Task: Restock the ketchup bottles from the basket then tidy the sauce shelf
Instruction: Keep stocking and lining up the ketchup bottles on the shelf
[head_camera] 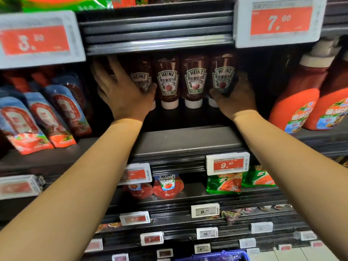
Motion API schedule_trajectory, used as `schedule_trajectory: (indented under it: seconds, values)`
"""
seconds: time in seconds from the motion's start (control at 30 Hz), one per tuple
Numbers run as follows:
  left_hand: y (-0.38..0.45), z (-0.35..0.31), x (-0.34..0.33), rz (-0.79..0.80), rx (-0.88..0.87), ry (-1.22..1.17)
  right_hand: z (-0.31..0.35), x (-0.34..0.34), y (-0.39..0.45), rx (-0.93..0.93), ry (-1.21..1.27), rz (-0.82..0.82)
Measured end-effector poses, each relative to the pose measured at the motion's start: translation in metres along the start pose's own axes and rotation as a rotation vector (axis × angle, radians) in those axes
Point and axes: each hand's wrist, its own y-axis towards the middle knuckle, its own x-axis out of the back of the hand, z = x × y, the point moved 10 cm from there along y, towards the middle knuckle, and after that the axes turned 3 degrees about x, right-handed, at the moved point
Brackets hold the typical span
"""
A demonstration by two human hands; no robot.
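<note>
While both arms reach deep into a supermarket sauce shelf [188, 136], a row of upside-down Heinz ketchup bottles [194, 80] stands on white caps near the back of the shelf, labels facing out. The left hand [124, 89] lies against the leftmost bottle [140, 80], fingers spread and fairly straight, thumb touching the side of the next bottle; it seems to press rather than clasp. The right hand [235, 97] wraps low around the rightmost bottle [223, 78], thumb near its white cap, fingers curled behind it. A blue basket [222, 256] shows at the bottom edge, its contents hidden.

These look like squeezable plastic bottles: moderately heavy when full, slightly yielding, smooth and glossy, so likely slippery. Standing on narrow caps, they probably tip easily. Holding the broad middle, across the label, should give the safest purchase; pushing low near the cap would slide them without toppling.

Red sauce pouches [45, 117] lean at left; large orange bottles [301, 97] stand at right.
</note>
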Motion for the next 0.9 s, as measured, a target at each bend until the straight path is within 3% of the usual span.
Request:
schedule_trajectory:
  seconds: [0.2, 0.53, 0.9]
  values:
    - [0.000, 0.050, -0.024, 0.160, 0.407, -0.344, -0.001, -0.001, -0.001, -0.020, -0.036, 0.022]
    - [-0.002, 0.053, -0.022, 0.130, 0.431, -0.306, 0.000, 0.000, -0.002, -0.031, -0.044, 0.007]
    - [-0.005, 0.059, -0.030, 0.110, 0.470, -0.348, 0.003, 0.001, -0.009, -0.042, -0.219, 0.031]
